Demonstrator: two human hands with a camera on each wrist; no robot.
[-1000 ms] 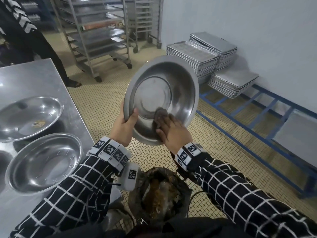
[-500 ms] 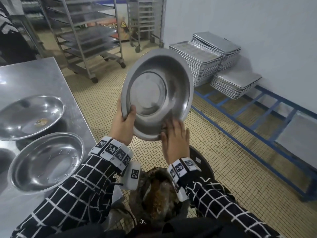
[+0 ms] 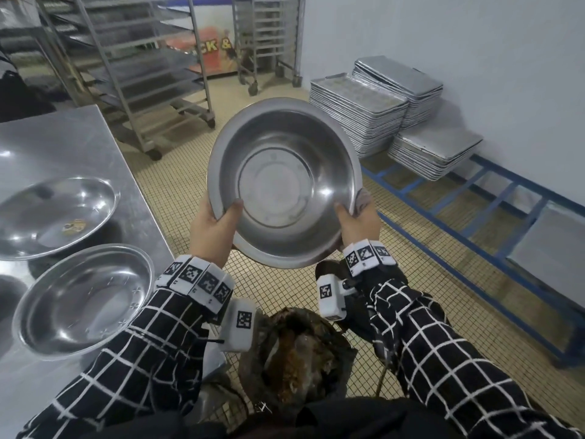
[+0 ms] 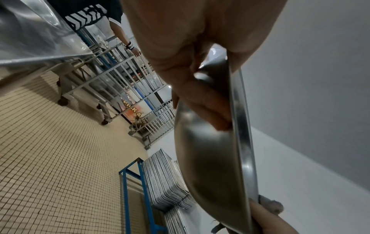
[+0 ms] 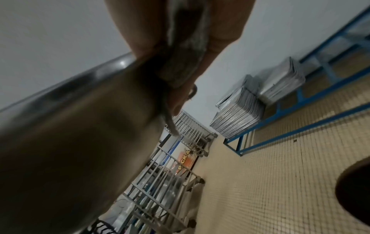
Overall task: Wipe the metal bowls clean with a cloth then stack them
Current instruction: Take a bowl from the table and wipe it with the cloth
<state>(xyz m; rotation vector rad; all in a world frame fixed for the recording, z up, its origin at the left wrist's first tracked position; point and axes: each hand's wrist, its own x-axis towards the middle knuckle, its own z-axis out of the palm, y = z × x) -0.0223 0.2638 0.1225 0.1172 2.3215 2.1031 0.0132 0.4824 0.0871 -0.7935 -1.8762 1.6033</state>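
Dim, even light; wrist views blurred, edges bent by wide lenses.

Held bowl (image 3: 285,182): centre, above the bin (image 3: 294,353).
Counter (image 3: 63,144): at 9 o'clock, carrying two bowls (image 3: 85,299).
Tray stacks (image 3: 357,112): at 2 o'clock, on the rack (image 3: 493,198).

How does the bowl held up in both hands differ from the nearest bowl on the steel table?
The held bowl is tilted up on edge, gripped by the left hand and right hand; the nearest table bowl lies flat, untouched. The held bowl looks deeper, the table bowl shallower. Both are bare metal.
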